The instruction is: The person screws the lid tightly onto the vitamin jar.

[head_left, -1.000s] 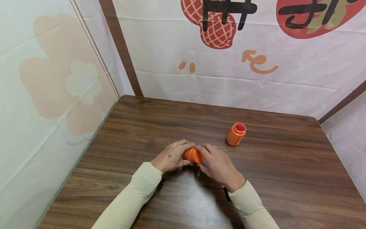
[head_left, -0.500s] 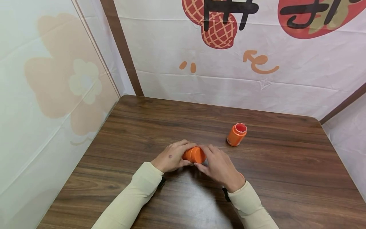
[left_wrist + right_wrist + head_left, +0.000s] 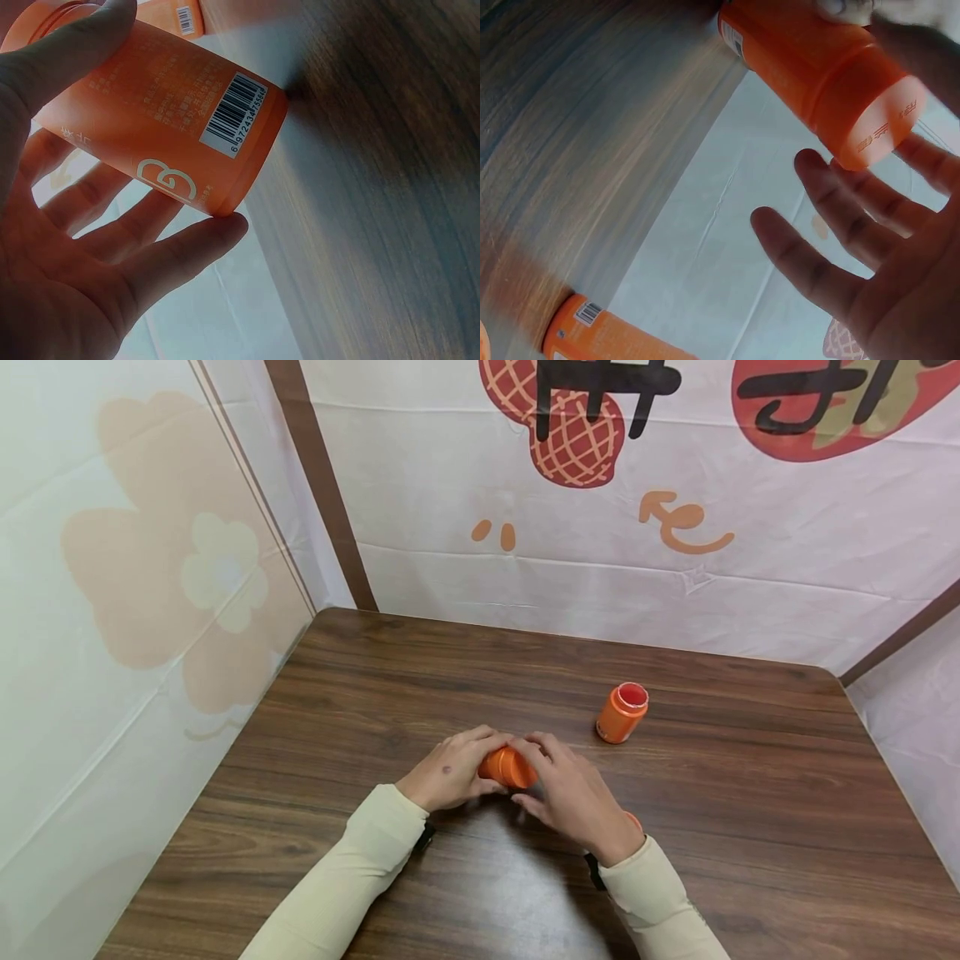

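Orange bottle gripped on its side in the left hand, right hand loose at the cap end.

Clasping the orange bottle [image 3: 507, 767] in the left hand [image 3: 448, 772], thumb over the top and fingers curled beneath, barcode label [image 3: 236, 112] facing up near the base. Hovering at the other end with the right hand [image 3: 573, 797]: fingers spread and relaxed just beside the cap [image 3: 874, 124], gripping nothing in the wrist view. Held low over the near middle of the wooden table [image 3: 750, 827], tilted; hard to tell whether the base touches the wood. Cap seated on the bottle, no gap showing, so seemingly early in the handling, with the closure not undone. Farther back and to the right, well apart, a second orange bottle [image 3: 621, 713] upright, capped and untouched.
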`<state>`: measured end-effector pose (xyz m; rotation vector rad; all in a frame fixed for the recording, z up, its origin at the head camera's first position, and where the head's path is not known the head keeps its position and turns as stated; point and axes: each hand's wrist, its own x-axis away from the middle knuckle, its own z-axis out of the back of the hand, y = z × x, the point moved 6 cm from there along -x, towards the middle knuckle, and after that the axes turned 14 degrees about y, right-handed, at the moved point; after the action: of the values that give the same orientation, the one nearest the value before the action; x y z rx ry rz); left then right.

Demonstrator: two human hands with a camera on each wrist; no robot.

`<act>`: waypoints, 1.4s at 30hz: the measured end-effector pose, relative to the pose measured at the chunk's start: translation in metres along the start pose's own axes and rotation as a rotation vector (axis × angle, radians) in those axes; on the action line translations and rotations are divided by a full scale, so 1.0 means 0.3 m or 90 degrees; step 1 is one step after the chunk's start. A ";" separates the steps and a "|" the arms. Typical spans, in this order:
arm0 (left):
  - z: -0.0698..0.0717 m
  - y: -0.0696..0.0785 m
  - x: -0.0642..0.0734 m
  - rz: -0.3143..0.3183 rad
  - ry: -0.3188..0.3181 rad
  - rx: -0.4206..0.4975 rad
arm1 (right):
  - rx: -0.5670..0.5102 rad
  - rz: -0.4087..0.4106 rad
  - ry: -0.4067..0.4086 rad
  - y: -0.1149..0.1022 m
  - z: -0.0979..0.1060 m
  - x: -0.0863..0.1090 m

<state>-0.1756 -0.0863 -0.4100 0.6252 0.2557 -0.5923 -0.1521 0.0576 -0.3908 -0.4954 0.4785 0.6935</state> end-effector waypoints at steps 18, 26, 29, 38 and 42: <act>-0.007 -0.004 0.000 -0.003 0.001 0.004 | 0.017 -0.069 0.012 0.010 0.000 0.001; -0.009 -0.005 -0.002 -0.004 -0.002 0.008 | 0.009 -0.110 -0.001 0.022 -0.008 0.002; -0.008 -0.005 -0.004 -0.007 0.000 0.005 | -0.006 -0.059 -0.014 0.016 -0.006 0.000; -0.005 0.000 -0.005 -0.013 -0.002 0.008 | -0.008 0.030 0.011 0.000 -0.001 0.001; -0.006 0.000 -0.004 -0.010 -0.002 0.004 | -0.004 0.021 0.018 -0.002 0.002 0.002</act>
<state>-0.1767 -0.0847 -0.4109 0.6289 0.2565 -0.6096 -0.1511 0.0579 -0.3904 -0.5042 0.5116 0.7209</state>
